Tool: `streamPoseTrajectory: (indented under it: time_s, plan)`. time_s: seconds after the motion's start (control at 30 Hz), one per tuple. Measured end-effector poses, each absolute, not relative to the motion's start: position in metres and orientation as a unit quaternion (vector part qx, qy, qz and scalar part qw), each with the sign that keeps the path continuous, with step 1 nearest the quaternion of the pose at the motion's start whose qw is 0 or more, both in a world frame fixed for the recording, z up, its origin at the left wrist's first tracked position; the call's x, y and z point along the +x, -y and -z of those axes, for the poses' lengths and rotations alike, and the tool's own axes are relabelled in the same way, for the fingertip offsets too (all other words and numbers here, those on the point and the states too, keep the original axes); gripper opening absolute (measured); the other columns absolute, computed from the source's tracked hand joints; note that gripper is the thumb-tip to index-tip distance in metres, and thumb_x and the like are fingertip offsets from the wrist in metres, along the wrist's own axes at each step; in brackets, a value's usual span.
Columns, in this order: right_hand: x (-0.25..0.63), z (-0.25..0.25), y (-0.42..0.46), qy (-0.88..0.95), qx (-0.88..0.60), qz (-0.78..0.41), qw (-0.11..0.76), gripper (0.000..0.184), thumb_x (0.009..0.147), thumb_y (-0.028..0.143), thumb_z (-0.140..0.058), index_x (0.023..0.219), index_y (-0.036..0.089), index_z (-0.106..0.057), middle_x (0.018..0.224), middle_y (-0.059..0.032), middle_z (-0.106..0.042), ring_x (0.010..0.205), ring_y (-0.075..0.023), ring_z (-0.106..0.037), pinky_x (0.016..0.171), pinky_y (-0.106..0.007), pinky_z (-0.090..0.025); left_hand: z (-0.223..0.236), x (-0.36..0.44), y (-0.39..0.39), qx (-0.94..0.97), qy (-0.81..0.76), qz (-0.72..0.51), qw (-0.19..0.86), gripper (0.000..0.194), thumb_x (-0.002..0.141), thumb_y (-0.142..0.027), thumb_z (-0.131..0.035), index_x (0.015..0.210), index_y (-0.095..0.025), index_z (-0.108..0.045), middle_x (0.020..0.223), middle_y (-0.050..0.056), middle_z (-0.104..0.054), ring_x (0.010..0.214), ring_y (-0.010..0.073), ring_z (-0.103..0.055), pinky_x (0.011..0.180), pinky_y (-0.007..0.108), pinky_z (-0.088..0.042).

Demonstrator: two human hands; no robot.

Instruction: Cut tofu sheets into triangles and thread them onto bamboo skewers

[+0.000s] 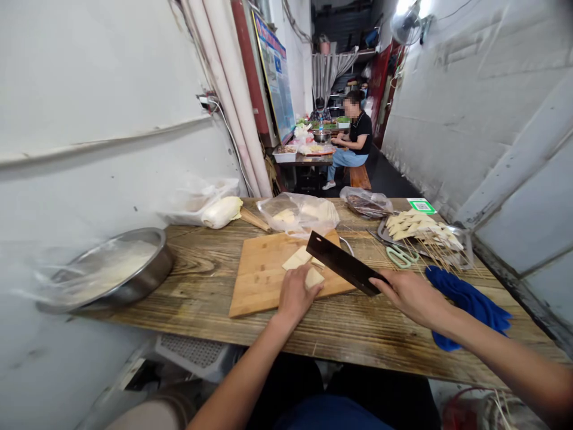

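Observation:
A wooden cutting board (259, 272) lies on the plank table (206, 298) in front of me. Pale tofu sheets (301, 260) are stacked on its right part. My left hand (295, 295) rests on the near end of the stack, fingers curled down on it. A dark cleaver (342, 263) is gripped at its handle by my right hand (409, 294), its blade slanting over the board's right edge just beside the tofu.
A steel bowl (134, 280) covered with plastic film sits at the left. Plastic bags (298, 214) lie behind the board. A tray of skewered tofu (423, 230), green-handled scissors (400, 255) and a blue cloth (465, 298) are at the right. A person sits at a far table (313, 159).

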State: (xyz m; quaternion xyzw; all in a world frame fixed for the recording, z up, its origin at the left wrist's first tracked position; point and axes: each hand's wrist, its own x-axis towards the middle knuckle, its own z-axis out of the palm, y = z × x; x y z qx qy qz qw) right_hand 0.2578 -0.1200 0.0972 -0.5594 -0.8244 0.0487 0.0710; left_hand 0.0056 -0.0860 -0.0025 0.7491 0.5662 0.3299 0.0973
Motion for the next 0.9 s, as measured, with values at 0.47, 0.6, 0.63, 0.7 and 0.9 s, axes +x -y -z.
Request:
streamPoseTrajectory:
  time_s: [0.47, 0.6, 0.63, 0.7, 0.9]
  plan:
    - [0.252, -0.093, 0.113, 0.833, -0.546, -0.072, 0.054, 0.037, 0.092, 0.037, -0.031, 0.080, 0.019, -0.060, 0.066, -0.0046, -0.065, 0.060, -0.0164, -0.061, 0.055, -0.023, -0.036, 0.011, -0.038, 0.087, 0.856, -0.366, -0.364, 0.008, 0.019, 0.082, -0.024, -0.053, 0.095, -0.022, -0.066, 0.103, 0.007, -0.065, 0.103, 0.0189, -0.055, 0.087, 0.037, -0.048]
    - [0.248, -0.093, 0.113, 0.835, -0.540, -0.086, 0.058, 0.037, 0.092, 0.037, -0.030, 0.079, 0.019, -0.059, 0.071, -0.0053, -0.066, 0.062, -0.0164, -0.061, 0.058, -0.023, -0.038, 0.010, -0.032, 0.085, 0.862, -0.364, -0.351, 0.009, 0.019, 0.084, -0.023, -0.050, 0.095, -0.022, -0.066, 0.102, 0.006, -0.066, 0.102, 0.0175, -0.057, 0.087, 0.035, -0.048]
    - [0.248, -0.093, 0.112, 0.837, -0.538, -0.089, 0.057, 0.036, 0.092, 0.036, -0.030, 0.079, 0.019, -0.059, 0.071, -0.0051, -0.066, 0.062, -0.0163, -0.061, 0.058, -0.023, -0.038, 0.010, -0.031, 0.085, 0.862, -0.361, -0.355, 0.010, 0.019, 0.084, -0.023, -0.049, 0.095, -0.022, -0.065, 0.102, 0.006, -0.066, 0.103, 0.0174, -0.057, 0.087, 0.035, -0.048]
    - [0.248, -0.093, 0.112, 0.838, -0.536, -0.088, 0.053, 0.035, 0.092, 0.035, -0.030, 0.079, 0.019, -0.059, 0.070, -0.0045, -0.065, 0.062, -0.0160, -0.060, 0.057, -0.023, -0.037, 0.010, -0.032, 0.086, 0.863, -0.351, -0.363, 0.011, 0.019, 0.084, -0.022, -0.049, 0.095, -0.020, -0.065, 0.102, 0.007, -0.066, 0.103, 0.0171, -0.057, 0.088, 0.035, -0.048]
    - [0.250, -0.092, 0.106, 0.846, -0.526, -0.079, 0.030, 0.036, 0.092, 0.037, -0.030, 0.081, 0.019, -0.059, 0.070, -0.0048, -0.065, 0.061, -0.0159, -0.060, 0.057, -0.023, -0.036, 0.003, -0.023, 0.096, 0.850, -0.387, -0.358, 0.011, 0.032, 0.077, -0.034, -0.059, 0.103, -0.016, -0.059, 0.110, 0.012, -0.061, 0.108, 0.0218, -0.053, 0.094, 0.039, -0.044]
